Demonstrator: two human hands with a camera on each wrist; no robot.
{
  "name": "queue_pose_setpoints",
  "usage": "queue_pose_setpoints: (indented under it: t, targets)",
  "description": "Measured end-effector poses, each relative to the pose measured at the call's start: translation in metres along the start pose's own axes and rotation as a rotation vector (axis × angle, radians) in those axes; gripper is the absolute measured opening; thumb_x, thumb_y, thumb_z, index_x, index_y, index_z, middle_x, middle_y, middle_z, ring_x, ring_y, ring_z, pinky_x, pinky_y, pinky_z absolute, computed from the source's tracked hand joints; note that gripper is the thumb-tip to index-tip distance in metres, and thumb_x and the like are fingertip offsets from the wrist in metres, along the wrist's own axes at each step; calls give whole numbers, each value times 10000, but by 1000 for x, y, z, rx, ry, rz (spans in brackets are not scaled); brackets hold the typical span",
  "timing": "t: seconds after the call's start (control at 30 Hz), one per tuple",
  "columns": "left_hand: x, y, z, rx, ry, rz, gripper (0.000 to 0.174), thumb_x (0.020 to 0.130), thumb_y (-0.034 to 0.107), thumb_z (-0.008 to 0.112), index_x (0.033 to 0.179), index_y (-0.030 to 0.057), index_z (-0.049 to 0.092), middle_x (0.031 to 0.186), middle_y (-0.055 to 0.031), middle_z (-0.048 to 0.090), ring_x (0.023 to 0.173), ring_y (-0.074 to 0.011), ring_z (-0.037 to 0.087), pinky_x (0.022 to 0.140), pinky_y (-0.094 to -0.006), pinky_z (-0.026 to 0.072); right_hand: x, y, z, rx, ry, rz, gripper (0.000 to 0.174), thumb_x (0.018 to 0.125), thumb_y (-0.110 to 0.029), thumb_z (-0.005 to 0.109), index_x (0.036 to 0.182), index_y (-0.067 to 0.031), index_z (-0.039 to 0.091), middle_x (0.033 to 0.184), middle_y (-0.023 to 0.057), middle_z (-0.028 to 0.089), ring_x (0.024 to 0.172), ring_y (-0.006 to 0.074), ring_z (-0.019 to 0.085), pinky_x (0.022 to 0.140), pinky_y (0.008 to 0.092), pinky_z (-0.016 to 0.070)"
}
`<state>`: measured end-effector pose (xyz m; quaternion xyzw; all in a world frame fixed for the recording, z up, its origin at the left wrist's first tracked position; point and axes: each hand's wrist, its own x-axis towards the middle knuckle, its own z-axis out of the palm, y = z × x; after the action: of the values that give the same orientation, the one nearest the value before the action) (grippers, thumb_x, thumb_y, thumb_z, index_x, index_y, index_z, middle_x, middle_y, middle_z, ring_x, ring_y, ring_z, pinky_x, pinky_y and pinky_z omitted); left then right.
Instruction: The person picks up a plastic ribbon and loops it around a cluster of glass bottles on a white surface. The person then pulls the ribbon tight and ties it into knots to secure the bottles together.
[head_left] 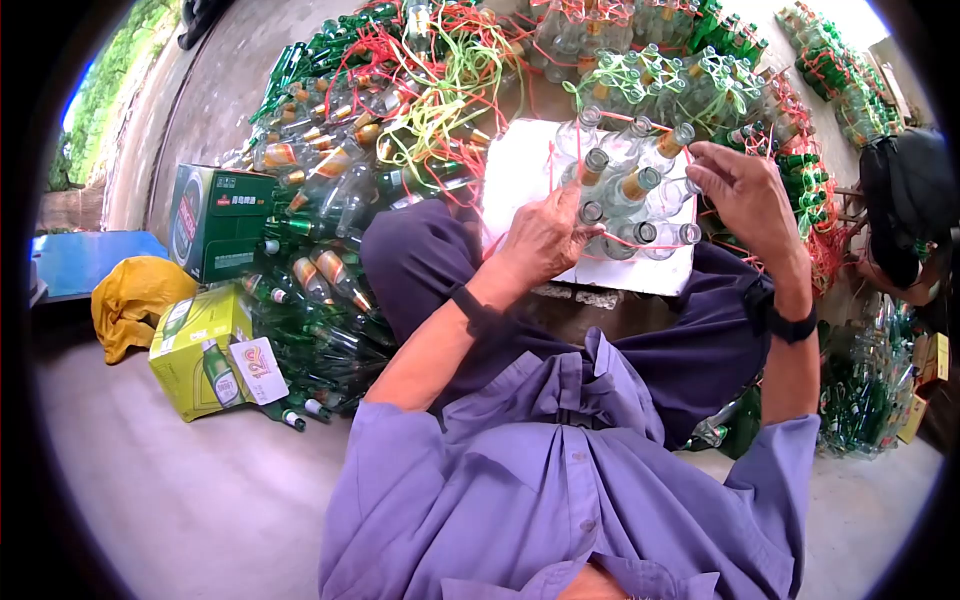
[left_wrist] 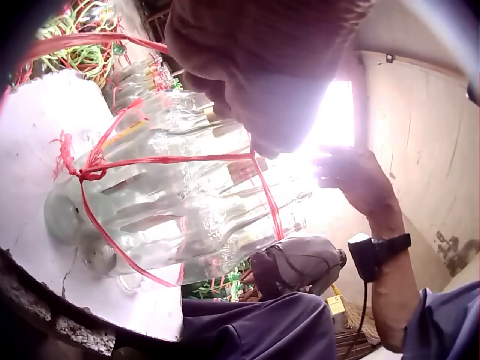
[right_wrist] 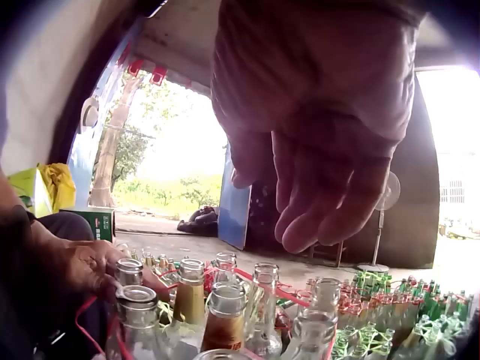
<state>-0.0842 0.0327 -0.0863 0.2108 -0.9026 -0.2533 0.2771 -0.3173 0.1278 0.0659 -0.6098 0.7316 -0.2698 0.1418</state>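
Observation:
A cluster of clear glass bottles [head_left: 645, 190], some with gold neck labels, stands on a white board [head_left: 510, 165] between the person's knees. Red plastic cord [left_wrist: 172, 160] runs around the cluster, with a knot on one side in the left wrist view. At the cluster's near left, the left hand [head_left: 545, 235] reaches among the necks, index finger extended and thumb apart from it. The right hand [head_left: 750, 190] hovers at the right side beside the necks. Its fingers [right_wrist: 304, 225] hang loosely above the bottles, with nothing between them in the right wrist view.
Many bottles [head_left: 330, 180] lie heaped on the left, with loose green and red cord [head_left: 440, 100] over them. Corded bottle bundles [head_left: 720, 85] stand behind and to the right. A green carton [head_left: 225, 220], a yellow-green carton [head_left: 200, 340] and a yellow cloth [head_left: 135, 305] are at left.

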Motion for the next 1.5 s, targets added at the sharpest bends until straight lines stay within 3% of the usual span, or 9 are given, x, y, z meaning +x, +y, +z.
queue_pose_setpoints:
  t: [0.07,0.2,0.23,0.5,0.67,0.83,1.17,1.23,1.5]
  targets:
    - [-2,-1,1,-12,-9,-13,699,890,361,662,1337,-114,412,1043,-255,615,903,-400,636,738,-442,526,22,-1,-8,-137,-86,-17,294,855,-258,670,922,28,670,737,207,628,710,385,620,675,444,481]
    - [0,6,-5,-46,-93,-131,750,873,335,683,1420,-60,356,1043,-221,606,916,-395,626,739,-451,523,71,13,13,-358,-213,-88,328,820,-323,665,797,4,638,757,230,629,801,411,623,729,507,474]
    - [1,7,-7,-46,-88,-134,750,873,335,683,1420,-60,356,1043,-221,606,916,-395,626,739,-451,523,79,23,26,-373,-176,-195,322,833,-294,666,767,11,590,701,205,593,719,402,599,678,481,451]
    - [-1,3,-4,-39,-69,-116,771,882,347,673,1440,-55,324,1073,-237,602,938,-403,624,742,-449,525,108,20,56,-644,-429,-274,280,777,-276,732,825,-4,684,812,198,670,837,375,666,732,462,521]
    - [0,3,-6,-48,-107,-142,785,901,393,639,1454,-55,307,1110,-242,599,962,-406,624,762,-440,529,108,32,61,-652,-370,-342,246,761,-261,689,757,-16,683,763,197,654,761,380,651,683,468,513]
    - [0,4,-6,-70,-120,-159,813,885,386,661,1465,-52,297,1127,-239,599,959,-397,629,764,-435,529,107,42,65,-539,-316,-348,372,781,-342,722,697,-1,599,654,211,583,694,408,598,628,495,465]
    - [3,8,-8,-74,-60,-134,819,836,299,721,1455,-54,317,1086,-247,610,890,-378,640,717,-420,532,103,34,63,-469,-315,-236,389,775,-340,722,694,21,603,710,228,593,745,415,591,664,499,471]
    - [4,9,-9,-83,-68,-145,813,838,301,720,1450,-57,322,1090,-251,609,890,-378,640,716,-424,532,103,28,62,-492,-346,-172,246,739,-233,656,752,11,688,771,246,649,739,412,646,686,485,516]
    - [2,7,-7,-109,-71,-167,703,840,256,717,1358,-98,399,1072,-272,617,927,-409,642,754,-437,539,98,20,62,-517,-328,-156,250,741,-217,642,759,30,679,756,251,648,740,425,649,698,490,522]
